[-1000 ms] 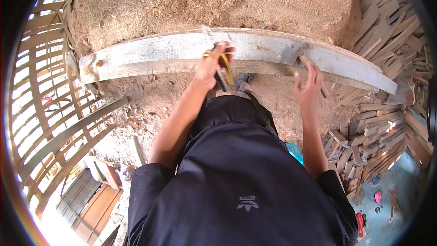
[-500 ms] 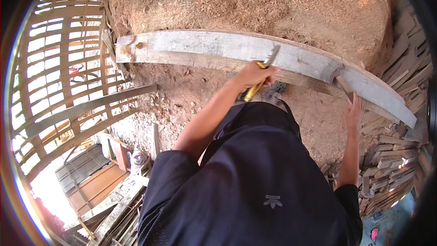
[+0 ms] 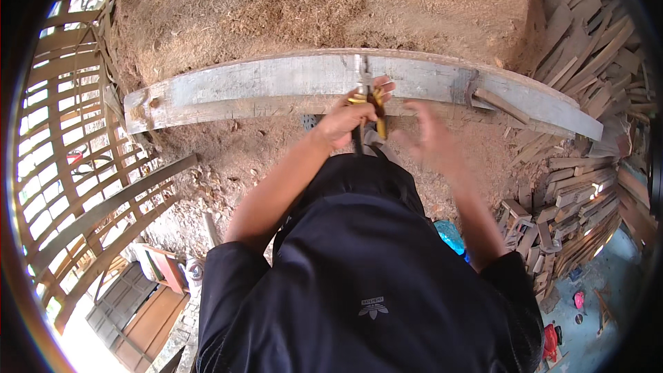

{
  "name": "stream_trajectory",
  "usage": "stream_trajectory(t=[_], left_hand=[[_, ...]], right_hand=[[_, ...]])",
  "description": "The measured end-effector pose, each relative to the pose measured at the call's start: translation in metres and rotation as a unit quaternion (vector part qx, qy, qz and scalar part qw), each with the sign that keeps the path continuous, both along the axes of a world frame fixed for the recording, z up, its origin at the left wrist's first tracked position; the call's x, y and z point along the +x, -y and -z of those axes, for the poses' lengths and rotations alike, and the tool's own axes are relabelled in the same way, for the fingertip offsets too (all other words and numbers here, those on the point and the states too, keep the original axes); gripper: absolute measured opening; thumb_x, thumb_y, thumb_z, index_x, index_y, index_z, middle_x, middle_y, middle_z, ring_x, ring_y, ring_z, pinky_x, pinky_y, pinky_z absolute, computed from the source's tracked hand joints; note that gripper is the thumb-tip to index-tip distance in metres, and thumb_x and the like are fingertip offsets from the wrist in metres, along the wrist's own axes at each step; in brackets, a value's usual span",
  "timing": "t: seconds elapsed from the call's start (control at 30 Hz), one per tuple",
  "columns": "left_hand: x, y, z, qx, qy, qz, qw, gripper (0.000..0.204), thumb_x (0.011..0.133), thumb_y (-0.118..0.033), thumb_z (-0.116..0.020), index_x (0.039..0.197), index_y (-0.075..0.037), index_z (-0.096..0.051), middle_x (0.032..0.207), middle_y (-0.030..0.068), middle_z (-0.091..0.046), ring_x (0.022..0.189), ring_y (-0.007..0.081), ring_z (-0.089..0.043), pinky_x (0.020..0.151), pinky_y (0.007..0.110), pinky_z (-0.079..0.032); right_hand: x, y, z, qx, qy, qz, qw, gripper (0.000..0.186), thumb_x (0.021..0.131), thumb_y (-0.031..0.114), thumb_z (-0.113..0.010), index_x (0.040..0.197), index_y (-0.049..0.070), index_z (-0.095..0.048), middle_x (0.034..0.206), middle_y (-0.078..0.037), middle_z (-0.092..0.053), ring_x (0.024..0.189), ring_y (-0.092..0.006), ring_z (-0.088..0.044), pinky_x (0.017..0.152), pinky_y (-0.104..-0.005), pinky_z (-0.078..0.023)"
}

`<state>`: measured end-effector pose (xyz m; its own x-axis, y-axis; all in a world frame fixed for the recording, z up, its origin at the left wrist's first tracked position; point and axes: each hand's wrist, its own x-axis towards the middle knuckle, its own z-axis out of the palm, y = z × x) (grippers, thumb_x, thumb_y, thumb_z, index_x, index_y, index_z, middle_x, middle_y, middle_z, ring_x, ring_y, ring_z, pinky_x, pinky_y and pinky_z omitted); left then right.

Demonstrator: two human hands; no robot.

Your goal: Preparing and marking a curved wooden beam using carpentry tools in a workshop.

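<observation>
My left hand is closed around pliers with yellow and black handles. Their metal head points away from me, over the long pale plank that lies crosswise in front of me. Motion blurs my right hand, which is in the air to the right of the pliers. Its fingers look spread, with nothing in them. A short wooden stick rests at a slant on the plank's right part, apart from both hands.
Beyond the plank lies a broad heap of sawdust. Stacked wood offcuts line the right side. A slatted wooden lattice stands on the left. Near my right forearm is a blue item, and a pink object lies at lower right.
My right hand has left the short stick and moved left toward the pliers. The left hand still grips the pliers, now turned more upright. The view has shifted to the right.
</observation>
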<state>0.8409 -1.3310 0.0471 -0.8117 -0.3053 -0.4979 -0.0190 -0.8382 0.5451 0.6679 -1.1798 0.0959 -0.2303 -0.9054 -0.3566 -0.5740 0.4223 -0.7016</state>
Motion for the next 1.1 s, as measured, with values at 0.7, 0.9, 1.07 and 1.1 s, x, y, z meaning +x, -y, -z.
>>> stream_trajectory(t=[0.7, 0.9, 1.07, 1.1], left_hand=[[-0.061, -0.031, 0.015, -0.082, -0.056, 0.198, 0.975, 0.047, 0.101, -0.033, -0.069, 0.133, -0.001, -0.056, 0.092, 0.0054, -0.072, 0.07, 0.0108, -0.063, 0.061, 0.027, -0.051], [-0.079, -0.066, 0.037, -0.213, 0.146, 0.143, 0.955, 0.045, 0.097, -0.041, -0.073, 0.116, 0.0, -0.069, 0.097, 0.0058, -0.073, 0.086, 0.0123, -0.065, 0.081, 0.03, -0.052], [-0.083, -0.068, 0.032, -0.258, 0.212, 0.178, 0.925, 0.041, 0.098, -0.036, -0.072, 0.115, 0.001, -0.067, 0.102, 0.0071, -0.072, 0.088, 0.0121, -0.063, 0.08, 0.031, -0.051], [-0.083, -0.07, 0.033, -0.257, 0.211, 0.181, 0.925, 0.041, 0.098, -0.036, -0.072, 0.115, 0.001, -0.067, 0.102, 0.0071, -0.072, 0.088, 0.0121, -0.063, 0.08, 0.031, -0.051]], right_hand=[[0.013, -0.038, 0.042, -0.126, 0.383, 0.273, 0.874, 0.048, 0.084, -0.001, -0.045, 0.131, 0.0, -0.049, 0.095, -0.013, -0.069, 0.079, -0.0194, -0.071, 0.067, -0.0329, -0.056], [0.034, -0.067, 0.052, -0.111, -0.04, 0.242, 0.963, 0.048, 0.092, 0.008, -0.058, 0.134, -0.003, -0.036, 0.125, -0.023, -0.056, 0.101, -0.0317, -0.068, 0.087, -0.042, -0.054], [0.049, -0.058, 0.06, -0.108, -0.135, 0.219, 0.96, 0.061, 0.082, 0.007, -0.078, 0.13, -0.002, -0.042, 0.124, -0.027, -0.052, 0.112, -0.0446, -0.057, 0.09, -0.0473, -0.05], [0.048, -0.054, 0.063, -0.105, -0.136, 0.222, 0.96, 0.061, 0.082, 0.007, -0.078, 0.13, -0.002, -0.042, 0.124, -0.027, -0.052, 0.112, -0.0446, -0.057, 0.09, -0.0473, -0.05]])
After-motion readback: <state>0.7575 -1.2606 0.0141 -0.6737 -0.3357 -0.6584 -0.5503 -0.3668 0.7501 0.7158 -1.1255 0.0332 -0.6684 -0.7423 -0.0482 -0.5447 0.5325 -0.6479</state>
